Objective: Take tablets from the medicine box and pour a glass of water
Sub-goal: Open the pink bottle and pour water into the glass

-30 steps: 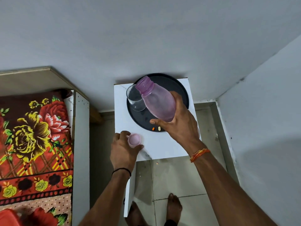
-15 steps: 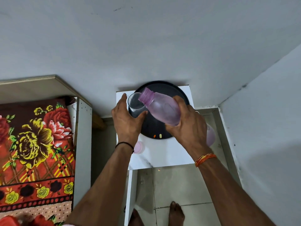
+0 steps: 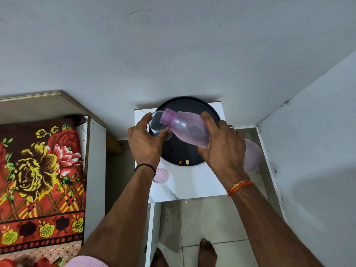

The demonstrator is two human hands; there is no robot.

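A: Your right hand (image 3: 223,147) is wrapping tight around the bottle (image 3: 189,130), tipping its mouth over the glass (image 3: 158,123).

B: And your left hand (image 3: 145,142) is clasping that glass on the tray (image 3: 183,153). Water's hard to see, though. Two tablets (image 3: 184,162) are sitting by the near rim.

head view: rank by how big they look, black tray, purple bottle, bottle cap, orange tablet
1. black tray, widest, though partly covered by both hands
2. purple bottle, tilted over the glass and nearer the camera, so it may look oversized
3. bottle cap on the white table
4. orange tablet, smallest
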